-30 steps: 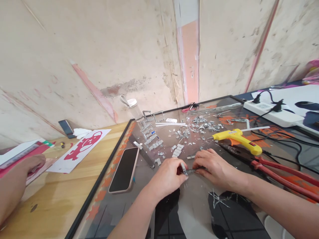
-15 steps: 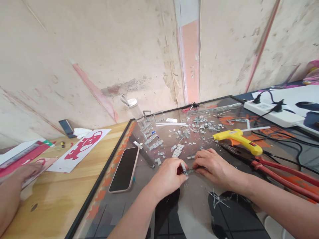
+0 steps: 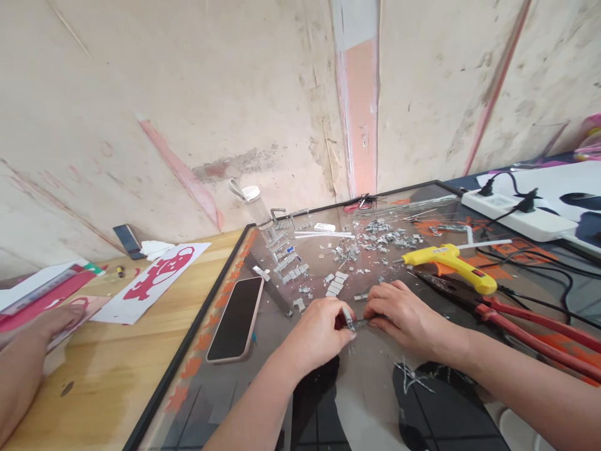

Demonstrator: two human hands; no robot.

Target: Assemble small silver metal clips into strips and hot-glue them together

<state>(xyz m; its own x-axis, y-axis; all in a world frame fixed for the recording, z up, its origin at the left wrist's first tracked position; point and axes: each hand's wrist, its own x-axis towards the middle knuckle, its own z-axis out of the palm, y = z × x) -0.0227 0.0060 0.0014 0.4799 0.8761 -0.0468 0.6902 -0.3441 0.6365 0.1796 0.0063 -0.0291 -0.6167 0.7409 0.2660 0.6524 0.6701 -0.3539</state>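
My left hand (image 3: 319, 332) pinches a small silvery metal piece (image 3: 348, 318) between thumb and fingers over the glass-topped table. Close beside it on the right, my right hand (image 3: 399, 313) has its fingers closed on the end of a thin grey strip (image 3: 360, 324) that meets the piece. Beyond my hands lie a row of joined grey pieces (image 3: 337, 284) and a heap of small metal bits (image 3: 385, 235). A twisted bundle of wire (image 3: 413, 378) rests nearer, below my right hand.
A phone (image 3: 235, 319) lies left, a clear bottle (image 3: 256, 207) behind. At right are a yellow glue gun (image 3: 451, 263), red-handled cutters (image 3: 521, 326) and a white power strip (image 3: 516, 216). Another person's hand (image 3: 63, 319) rests on paper at far left.
The whole view has shifted slightly. My two hands hold almost the same position, with the metal piece still between them.
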